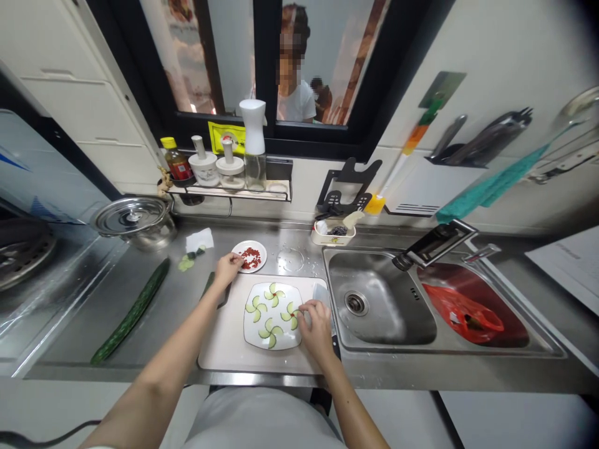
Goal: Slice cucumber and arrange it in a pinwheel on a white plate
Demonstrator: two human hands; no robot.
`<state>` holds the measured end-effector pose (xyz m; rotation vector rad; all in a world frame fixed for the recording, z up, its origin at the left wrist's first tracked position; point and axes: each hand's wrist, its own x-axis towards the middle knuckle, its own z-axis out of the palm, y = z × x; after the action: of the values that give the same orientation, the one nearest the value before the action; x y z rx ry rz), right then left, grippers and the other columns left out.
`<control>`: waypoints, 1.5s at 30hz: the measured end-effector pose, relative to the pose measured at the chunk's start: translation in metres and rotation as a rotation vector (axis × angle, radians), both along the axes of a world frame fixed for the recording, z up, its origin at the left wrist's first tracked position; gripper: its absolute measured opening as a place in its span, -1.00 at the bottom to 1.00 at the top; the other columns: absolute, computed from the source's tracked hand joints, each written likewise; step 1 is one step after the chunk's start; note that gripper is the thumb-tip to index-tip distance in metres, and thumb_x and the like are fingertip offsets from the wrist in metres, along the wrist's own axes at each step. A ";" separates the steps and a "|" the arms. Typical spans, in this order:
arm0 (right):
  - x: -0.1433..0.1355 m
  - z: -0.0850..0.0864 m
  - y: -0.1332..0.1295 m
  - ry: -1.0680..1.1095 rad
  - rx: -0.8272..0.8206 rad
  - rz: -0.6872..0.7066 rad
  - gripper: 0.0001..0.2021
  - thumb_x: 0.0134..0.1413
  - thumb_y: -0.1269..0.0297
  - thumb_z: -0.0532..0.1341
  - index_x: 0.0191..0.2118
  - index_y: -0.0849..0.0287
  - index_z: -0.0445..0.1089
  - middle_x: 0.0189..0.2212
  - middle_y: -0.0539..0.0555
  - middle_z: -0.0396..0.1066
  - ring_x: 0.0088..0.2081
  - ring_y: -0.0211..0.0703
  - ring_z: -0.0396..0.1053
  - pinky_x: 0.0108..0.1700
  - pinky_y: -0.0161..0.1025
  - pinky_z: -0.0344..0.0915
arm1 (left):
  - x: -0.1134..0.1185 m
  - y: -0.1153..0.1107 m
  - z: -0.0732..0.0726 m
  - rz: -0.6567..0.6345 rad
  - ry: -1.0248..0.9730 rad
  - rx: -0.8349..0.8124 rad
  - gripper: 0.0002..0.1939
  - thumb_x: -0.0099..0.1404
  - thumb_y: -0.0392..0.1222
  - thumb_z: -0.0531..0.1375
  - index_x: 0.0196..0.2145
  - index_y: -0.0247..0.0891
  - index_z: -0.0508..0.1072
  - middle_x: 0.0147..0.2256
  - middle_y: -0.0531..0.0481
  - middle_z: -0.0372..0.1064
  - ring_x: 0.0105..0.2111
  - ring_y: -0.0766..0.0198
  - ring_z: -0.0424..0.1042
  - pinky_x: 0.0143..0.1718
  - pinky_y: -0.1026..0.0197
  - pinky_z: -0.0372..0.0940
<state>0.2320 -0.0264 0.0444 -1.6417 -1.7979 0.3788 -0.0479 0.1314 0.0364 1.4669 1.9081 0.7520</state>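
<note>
My left hand (228,269) is at the left rim of a small white plate (262,251) holding small red pieces (251,256). Its fingertips are pinched together; whatever they hold is too small to make out. On a pale cutting board (219,349) lies a white squarish plate (272,312) with several pinwheels of thin cucumber slices (270,333), some with red at the centre. My right hand (317,324) reaches over that plate's right edge, closed fingertips by the right pinwheel (292,315). What they hold, if anything, is hidden. A knife blade (322,292) shows behind this hand.
A whole cucumber (133,312) lies at left, near cucumber scraps (187,263) and a white paper (199,240). Behind stands a lidded steel pot (140,224). To the right is a double sink (384,305) with a red plastic bag (463,315). A seasoning shelf (234,192) hangs behind.
</note>
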 end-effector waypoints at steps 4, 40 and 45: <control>-0.006 0.003 0.005 0.121 -0.045 0.049 -0.84 0.12 0.24 0.09 -0.32 0.12 0.40 -0.30 0.10 0.38 -0.16 -0.06 0.27 -0.06 -0.13 0.19 | 0.031 -0.047 0.006 -0.039 -0.348 0.032 -0.73 0.13 -0.04 0.20 -0.33 -0.30 0.50 -0.32 -0.05 0.51 -0.29 0.22 0.43 -0.25 0.26 0.29; -0.039 0.016 0.002 1.027 -0.841 0.270 -0.66 -0.11 -0.04 0.30 -0.42 0.19 0.40 -0.50 -0.01 0.36 -0.42 -0.30 0.28 -0.40 -0.35 0.13 | 0.080 -0.169 0.019 -0.184 -0.637 0.085 -0.72 0.12 0.01 0.24 -0.39 -0.30 0.48 -0.43 -0.04 0.43 -0.36 0.22 0.39 -0.39 0.26 0.25; -0.041 0.019 -0.001 1.066 -0.871 0.296 -0.68 -0.08 0.00 0.28 -0.42 0.19 0.39 -0.51 -0.02 0.34 -0.43 -0.31 0.28 -0.40 -0.35 0.13 | 0.078 -0.170 0.017 -0.203 -0.595 0.100 -0.73 0.13 0.01 0.23 -0.37 -0.28 0.50 -0.44 -0.03 0.42 -0.36 0.22 0.39 -0.38 0.25 0.25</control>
<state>0.1909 -0.0277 0.0636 -1.1763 -1.0239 1.9440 0.0298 -0.0385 0.0530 1.2805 1.2713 1.0560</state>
